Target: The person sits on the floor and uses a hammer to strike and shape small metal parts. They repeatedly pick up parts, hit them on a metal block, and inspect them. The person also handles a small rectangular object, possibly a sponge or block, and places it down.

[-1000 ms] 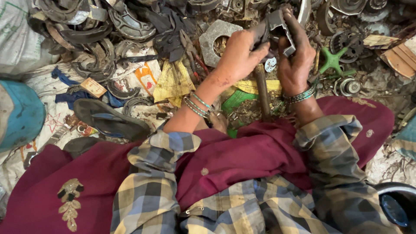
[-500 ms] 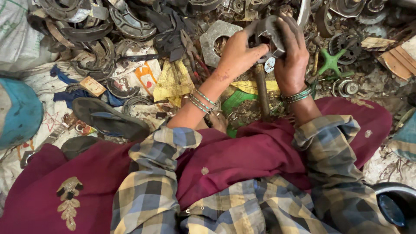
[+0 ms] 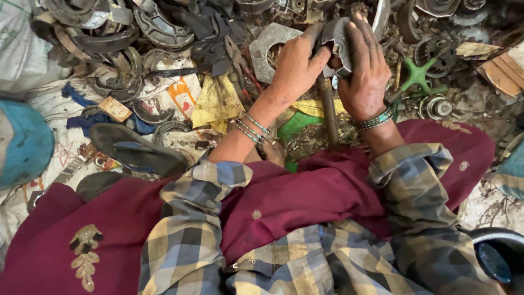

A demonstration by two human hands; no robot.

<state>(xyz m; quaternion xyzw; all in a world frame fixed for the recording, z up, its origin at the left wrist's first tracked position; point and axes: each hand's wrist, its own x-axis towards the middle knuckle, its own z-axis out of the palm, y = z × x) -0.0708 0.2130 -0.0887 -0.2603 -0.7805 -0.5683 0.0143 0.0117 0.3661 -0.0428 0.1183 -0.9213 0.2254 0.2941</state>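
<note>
While both hands close around one small part, the work in hand looks like prying or pulling apart a piece of scrap. The left hand point(image 3: 297, 65) grips the near side of a curved grey metal piece point(image 3: 337, 41), thumb hooked over its edge; the right hand point(image 3: 365, 74) lies clenched over its far side, fingers point(image 3: 364, 38) spread across the top. The piece is held up just above the scrap pile, over the upper end of a rusty brown rod point(image 3: 329, 112) that runs down towards the person's lap. Whether the rod is joined to the piece or only rests beneath it cannot be told, as the hands hide the joint.

By my judgement, the next move calls for a firm twist or pull with steady counter-pressure from the left hand, and care for the thumb near the metal edge.

Around the hands lie a grey hexagonal plate point(image 3: 267, 46) just left of the left hand, a green cross-shaped part point(image 3: 417, 76) to the right, curved brake-shoe-like pieces point(image 3: 161, 33) further left, and a dark sandal point(image 3: 136, 150) on the ground.

Compared with a second ago, the two hands have drawn closer together: the right hand, then holding the piece from the side, now covers it from above, and the left hand has moved in to touch it.
</note>
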